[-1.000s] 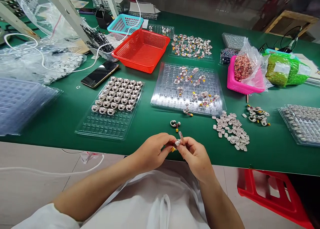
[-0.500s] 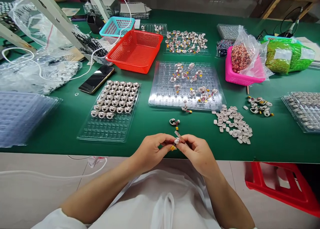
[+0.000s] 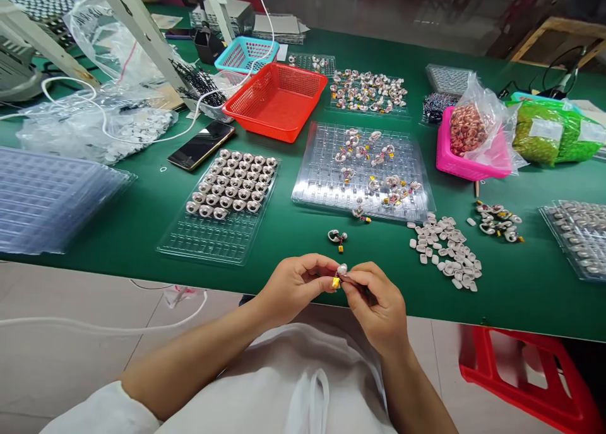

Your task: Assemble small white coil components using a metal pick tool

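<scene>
The grip of the left hand holds a shiny piece with a yellow tab, over the bench's near edge. The right hand pinches a slim, mostly hidden stick beside it. Beyond lie a similar piece and a clear tray.

Head cam, aimed forward and down.
Left hand and right hand close, below centre; green table beyond; dim far strip, maybe floor.
</scene>
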A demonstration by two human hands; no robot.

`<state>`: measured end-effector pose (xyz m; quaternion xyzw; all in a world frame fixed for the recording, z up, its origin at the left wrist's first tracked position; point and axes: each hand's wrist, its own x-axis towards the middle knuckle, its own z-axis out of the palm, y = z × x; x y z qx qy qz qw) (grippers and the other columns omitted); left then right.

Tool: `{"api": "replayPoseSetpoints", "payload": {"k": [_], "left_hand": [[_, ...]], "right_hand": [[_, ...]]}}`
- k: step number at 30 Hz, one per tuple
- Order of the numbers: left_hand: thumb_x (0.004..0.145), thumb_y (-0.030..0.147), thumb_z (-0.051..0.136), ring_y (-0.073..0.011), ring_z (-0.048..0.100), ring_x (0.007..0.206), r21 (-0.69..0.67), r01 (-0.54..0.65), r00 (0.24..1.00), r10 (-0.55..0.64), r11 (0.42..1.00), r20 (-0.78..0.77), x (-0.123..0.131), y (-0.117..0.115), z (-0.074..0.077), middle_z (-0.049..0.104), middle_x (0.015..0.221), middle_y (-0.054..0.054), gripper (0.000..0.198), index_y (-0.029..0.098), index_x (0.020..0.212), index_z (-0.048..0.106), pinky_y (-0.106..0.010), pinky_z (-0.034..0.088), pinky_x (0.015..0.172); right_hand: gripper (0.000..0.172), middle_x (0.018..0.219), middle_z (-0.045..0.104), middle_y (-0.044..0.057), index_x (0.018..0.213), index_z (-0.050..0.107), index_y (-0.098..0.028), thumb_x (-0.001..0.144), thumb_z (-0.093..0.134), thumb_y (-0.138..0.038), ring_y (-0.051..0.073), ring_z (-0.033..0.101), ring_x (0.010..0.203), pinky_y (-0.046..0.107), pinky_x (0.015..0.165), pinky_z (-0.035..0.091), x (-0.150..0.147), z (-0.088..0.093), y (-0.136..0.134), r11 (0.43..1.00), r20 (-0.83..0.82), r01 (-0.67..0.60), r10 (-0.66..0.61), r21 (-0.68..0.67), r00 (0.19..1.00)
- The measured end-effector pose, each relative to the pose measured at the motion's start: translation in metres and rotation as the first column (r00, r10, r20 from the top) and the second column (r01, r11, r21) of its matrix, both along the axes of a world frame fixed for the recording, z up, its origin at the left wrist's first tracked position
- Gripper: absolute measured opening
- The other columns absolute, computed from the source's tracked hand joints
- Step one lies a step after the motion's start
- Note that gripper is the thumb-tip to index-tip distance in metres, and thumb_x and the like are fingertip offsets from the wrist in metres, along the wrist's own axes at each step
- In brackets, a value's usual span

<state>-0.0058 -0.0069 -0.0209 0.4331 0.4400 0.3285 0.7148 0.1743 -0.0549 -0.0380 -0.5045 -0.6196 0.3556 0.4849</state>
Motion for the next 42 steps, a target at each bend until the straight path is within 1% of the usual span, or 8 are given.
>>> {"api": "replayPoseSetpoints", "payload": {"k": [8, 14, 24, 27, 31, 35, 38, 42], "left_hand": [[0.071, 0.031, 0.091, -0.0138, 0.071, 0.07, -0.422, 0.141, 0.954, -0.009, 0.895, 0.299, -0.007, 0.011, 0.0, 0.077, 0.082, -0.006, 0.031, 0.011, 0.091, 0.079, -0.025, 0.059, 0.069], [0.069, 0.026, 0.092, -0.0125, 0.065, 0.062, -0.439, 0.241, 0.945, -0.106, 0.865, 0.31, -0.012, 0.019, 0.007, 0.075, 0.071, -0.006, 0.024, 0.01, 0.084, 0.082, -0.027, 0.053, 0.069], [0.066, 0.023, 0.093, -0.0129, 0.067, 0.063, -0.44, 0.289, 0.927, -0.134, 0.85, 0.35, -0.011, 0.017, 0.013, 0.072, 0.069, -0.003, 0.023, 0.011, 0.081, 0.08, -0.027, 0.053, 0.068], [0.065, 0.025, 0.093, -0.0138, 0.069, 0.064, -0.408, 0.229, 0.939, -0.091, 0.884, 0.33, -0.009, 0.017, 0.017, 0.074, 0.073, -0.004, 0.025, 0.011, 0.08, 0.079, -0.028, 0.055, 0.068], [0.064, 0.029, 0.094, -0.0147, 0.071, 0.064, -0.361, 0.102, 0.965, -0.004, 0.927, 0.263, -0.008, 0.015, 0.02, 0.077, 0.078, -0.006, 0.031, 0.012, 0.085, 0.08, -0.029, 0.057, 0.069], [0.066, 0.031, 0.093, -0.0151, 0.072, 0.067, -0.274, 0.022, 0.973, 0.042, 0.961, 0.225, -0.008, 0.013, 0.018, 0.077, 0.077, -0.005, 0.029, 0.013, 0.085, 0.08, -0.03, 0.06, 0.072], [0.069, 0.031, 0.09, -0.0157, 0.072, 0.068, -0.196, -0.038, 0.984, 0.07, 0.98, 0.162, -0.009, 0.011, 0.016, 0.078, 0.077, -0.004, 0.027, 0.014, 0.086, 0.079, -0.032, 0.061, 0.075], [0.07, 0.029, 0.089, -0.0155, 0.072, 0.068, -0.172, -0.087, 0.988, 0.107, 0.981, 0.112, -0.008, 0.01, 0.016, 0.079, 0.078, -0.004, 0.027, 0.014, 0.091, 0.079, -0.032, 0.062, 0.075]], "right_hand": [[0.026, 0.095, 0.069, 0.006, 0.109, 0.066, -0.024, 0.092, 0.057, -0.005, 0.017, 0.069, 0.082, 0.029, 0.069, 0.058, 0.002, 0.0, 0.003, 0.953, 0.234, -0.084, 0.015, 0.29, 0.972], [0.037, 0.095, 0.072, 0.01, 0.125, 0.063, -0.021, 0.092, 0.055, -0.005, 0.019, 0.067, 0.075, 0.03, 0.063, 0.057, 0.007, 0.008, 0.007, 0.879, 0.426, -0.255, 0.066, 0.403, 0.902], [0.039, 0.099, 0.074, 0.007, 0.13, 0.063, -0.027, 0.096, 0.053, -0.01, 0.016, 0.063, 0.07, 0.03, 0.063, 0.054, 0.024, 0.021, 0.014, 0.831, 0.519, -0.439, 0.223, 0.341, 0.825], [0.035, 0.099, 0.071, 0.007, 0.126, 0.064, -0.027, 0.097, 0.053, -0.011, 0.018, 0.066, 0.079, 0.031, 0.067, 0.056, 0.023, 0.018, 0.008, 0.911, 0.276, -0.298, 0.219, 0.286, 0.936], [0.027, 0.104, 0.066, 0.008, 0.11, 0.071, -0.027, 0.102, 0.047, -0.018, 0.021, 0.066, 0.091, 0.033, 0.07, 0.055, 0.021, 0.004, 0.002, 0.982, -0.033, 0.121, -0.117, 0.147, 0.993], [0.029, 0.117, 0.062, 0.01, 0.114, 0.073, -0.026, 0.104, 0.047, -0.029, 0.026, 0.062, 0.111, 0.042, 0.086, 0.055, 0.028, -0.014, 0.003, 0.962, 0.181, 0.246, -0.264, 0.115, 0.947], [0.029, 0.107, 0.061, 0.009, 0.113, 0.076, -0.025, 0.102, 0.051, -0.035, 0.023, 0.065, 0.096, 0.04, 0.078, 0.057, 0.039, -0.02, 0.001, 0.963, 0.335, 0.268, -0.261, 0.027, 0.905], [0.023, 0.099, 0.066, 0.007, 0.106, 0.076, -0.024, 0.102, 0.054, -0.03, 0.02, 0.069, 0.082, 0.036, 0.069, 0.061, 0.039, -0.013, -0.008, 0.951, 0.116, 0.305, -0.297, -0.056, 0.948]]}}
